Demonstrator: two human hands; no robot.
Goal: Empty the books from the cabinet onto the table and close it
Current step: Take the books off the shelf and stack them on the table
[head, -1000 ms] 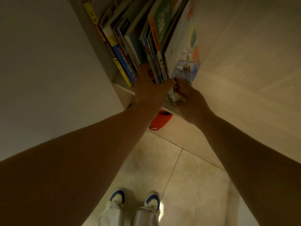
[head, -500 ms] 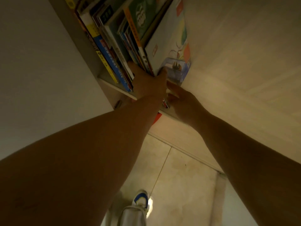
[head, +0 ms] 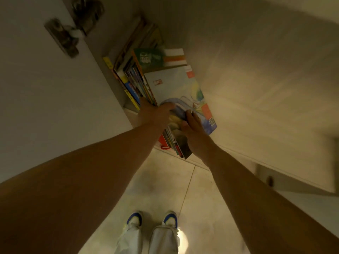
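Observation:
A bundle of thin colourful books [head: 176, 92] sticks halfway out of the open cabinet, its large pale cover facing right. My left hand [head: 154, 112] grips the bundle from the left side, thumb over its top edge. My right hand [head: 192, 129] holds it from the right and below, fingers on the pale cover. More books [head: 128, 85], with yellow and blue spines, stay on the cabinet shelf to the left. A green book [head: 152, 58] leans behind the bundle.
The open cabinet door [head: 45, 88] with a metal hinge [head: 62, 37] stands at the left. A pale wooden panel [head: 266, 79] fills the right. A red object [head: 162, 143] sits below the shelf. Tiled floor [head: 192, 189] and my shoes [head: 153, 220] are below.
Both hands have pulled the bundle of books outward from the shelf toward me. The view has tilted, bringing the hinge and both shoes into sight.

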